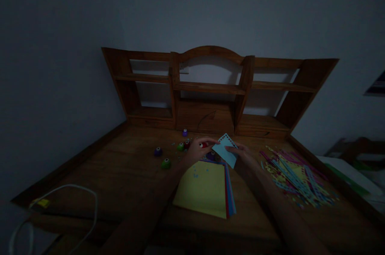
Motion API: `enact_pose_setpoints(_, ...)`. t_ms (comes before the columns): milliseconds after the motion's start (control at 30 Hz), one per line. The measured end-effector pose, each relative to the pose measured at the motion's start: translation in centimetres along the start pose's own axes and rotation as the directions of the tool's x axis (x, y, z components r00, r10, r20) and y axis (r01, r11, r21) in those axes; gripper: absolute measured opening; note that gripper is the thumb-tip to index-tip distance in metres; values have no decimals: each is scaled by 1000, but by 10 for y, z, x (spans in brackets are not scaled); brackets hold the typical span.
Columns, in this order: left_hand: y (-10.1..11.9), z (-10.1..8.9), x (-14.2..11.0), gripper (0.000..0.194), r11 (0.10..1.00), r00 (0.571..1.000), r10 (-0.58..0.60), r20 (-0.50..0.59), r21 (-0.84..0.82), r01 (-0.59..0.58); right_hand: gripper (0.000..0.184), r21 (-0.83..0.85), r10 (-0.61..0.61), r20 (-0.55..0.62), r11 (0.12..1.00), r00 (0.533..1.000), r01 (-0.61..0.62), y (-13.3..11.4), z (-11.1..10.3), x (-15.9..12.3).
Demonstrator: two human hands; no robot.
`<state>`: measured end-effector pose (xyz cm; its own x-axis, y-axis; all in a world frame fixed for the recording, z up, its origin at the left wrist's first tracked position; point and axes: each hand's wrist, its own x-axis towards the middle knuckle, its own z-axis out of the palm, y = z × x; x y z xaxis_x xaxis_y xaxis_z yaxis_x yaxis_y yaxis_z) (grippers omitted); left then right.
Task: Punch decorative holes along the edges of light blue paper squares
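A light blue sheet of paper [224,152] with a row of punched holes along its upper right edge is held up, tilted, over the desk. My right hand [244,154] grips it from the right, thumb on top. At the paper's left edge, the fingers of my left hand [197,151] pinch it. A red craft punch [203,145] shows between those fingers and thumb; whether the hand touches it I cannot tell. Below the paper sits a purple punch [212,156]. A stack of coloured paper, yellow sheet [204,189] uppermost, lies beneath, with small blue cut-outs on it.
Green punches [166,163] and purple punches [158,151] stand left of my hands. A heap of punched paper strips [296,177] lies at right. A wooden shelf unit [207,86] rises at the desk's back. A white cable [95,203] hangs over the front left.
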<state>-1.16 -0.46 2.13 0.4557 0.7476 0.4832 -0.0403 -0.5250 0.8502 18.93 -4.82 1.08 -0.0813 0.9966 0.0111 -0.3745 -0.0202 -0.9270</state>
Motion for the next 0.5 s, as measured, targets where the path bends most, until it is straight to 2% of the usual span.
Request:
enact_pose_setpoints(233, 1, 1, 1, 37, 994, 1000, 30, -7, -109, -30, 33, -11, -14, 9, 1000, 1000, 14, 0, 2, -1)
enact_pose_setpoints(367, 5, -1, 2, 43, 998, 999, -8, -31, -65, 6, 35, -10, -16, 1, 1000, 1000, 16, 1, 1, 0)
enact_pose_setpoints(500, 6, -1, 1, 42, 999, 999, 5, -45, -42, -7, 36, -58, -30, 25, 998, 999, 31, 1, 2, -1)
